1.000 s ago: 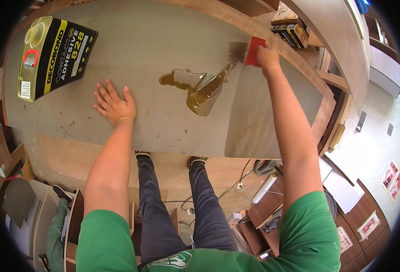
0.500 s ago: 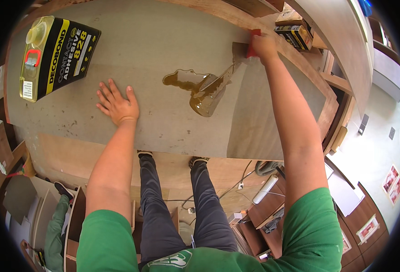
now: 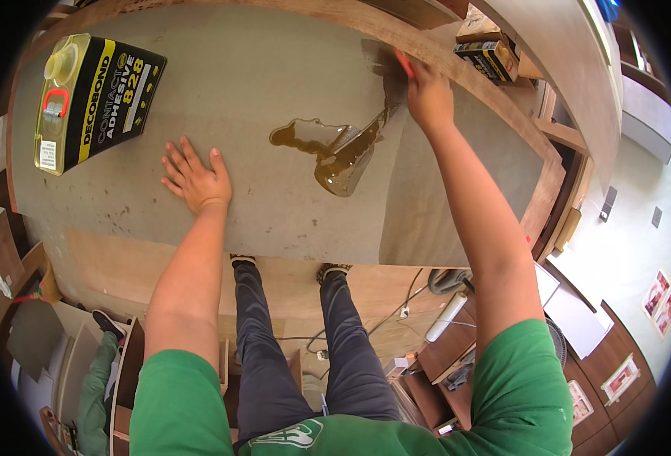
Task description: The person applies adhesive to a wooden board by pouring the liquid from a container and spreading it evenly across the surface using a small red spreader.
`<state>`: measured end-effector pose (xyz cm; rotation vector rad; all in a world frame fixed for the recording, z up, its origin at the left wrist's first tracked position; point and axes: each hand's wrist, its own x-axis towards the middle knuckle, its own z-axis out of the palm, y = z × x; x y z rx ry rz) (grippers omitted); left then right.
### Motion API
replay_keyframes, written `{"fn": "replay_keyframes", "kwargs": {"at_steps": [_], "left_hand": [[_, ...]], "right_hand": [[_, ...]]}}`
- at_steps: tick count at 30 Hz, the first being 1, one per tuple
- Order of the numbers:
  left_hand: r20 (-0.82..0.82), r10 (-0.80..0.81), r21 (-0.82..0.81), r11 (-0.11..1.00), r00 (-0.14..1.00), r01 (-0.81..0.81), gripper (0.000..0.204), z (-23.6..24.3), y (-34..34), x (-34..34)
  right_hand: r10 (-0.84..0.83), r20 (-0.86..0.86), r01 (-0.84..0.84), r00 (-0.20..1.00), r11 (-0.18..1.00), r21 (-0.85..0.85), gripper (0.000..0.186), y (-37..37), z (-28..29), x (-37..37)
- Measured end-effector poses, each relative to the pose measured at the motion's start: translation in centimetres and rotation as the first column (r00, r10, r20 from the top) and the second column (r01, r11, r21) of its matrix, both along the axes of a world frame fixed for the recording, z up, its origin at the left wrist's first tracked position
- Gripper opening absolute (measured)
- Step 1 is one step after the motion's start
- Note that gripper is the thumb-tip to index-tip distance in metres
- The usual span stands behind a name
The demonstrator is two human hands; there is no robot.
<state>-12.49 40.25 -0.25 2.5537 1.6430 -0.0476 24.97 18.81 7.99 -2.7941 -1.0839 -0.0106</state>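
Left hand: is lying open, left of the amber puddle
Right hand: is gripping a red spreader beyond the puddle, rightward
Yellow-black can: is sitting farther left

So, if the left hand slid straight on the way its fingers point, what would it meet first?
The left hand would probably meet the black can, though fisheye bending leaves the exact line unsure.

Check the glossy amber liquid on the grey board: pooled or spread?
Partly spread: a glossy amber pool lies on the grey board, while a dark smear runs to the thin red scraper in the right hand.
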Motion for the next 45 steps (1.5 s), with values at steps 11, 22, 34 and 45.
{"fn": "replay_keyframes", "kwargs": {"at_steps": [11,22,34,45], "left_hand": [[-0.008,0.010,0.013,1.000,1.000,-0.010,0.074,0.1,0.5,-0.5],[-0.033,0.007,0.015,1.000,0.999,-0.006,0.074,0.0,0.5,-0.8],[-0.040,0.017,-0.046,0.999,0.999,-0.019,0.074,0.8,0.4,-0.1],[-0.002,0.024,-0.041,0.999,1.000,-0.024,0.073,0.6,0.3,0.1]], "right_hand": [[-0.346,-0.476,0.329,0.808,0.936,-0.121,0.034,-2.7,-0.4,2.1],[-0.253,-0.635,0.294,0.730,0.955,-0.042,0.028,5.5,-1.9,3.8],[0.034,-0.274,-0.104,0.961,0.965,-0.243,0.039,10.2,-2.5,4.2],[-0.036,-0.269,0.016,0.962,0.997,-0.075,0.033,9.7,-0.7,1.8]]}}
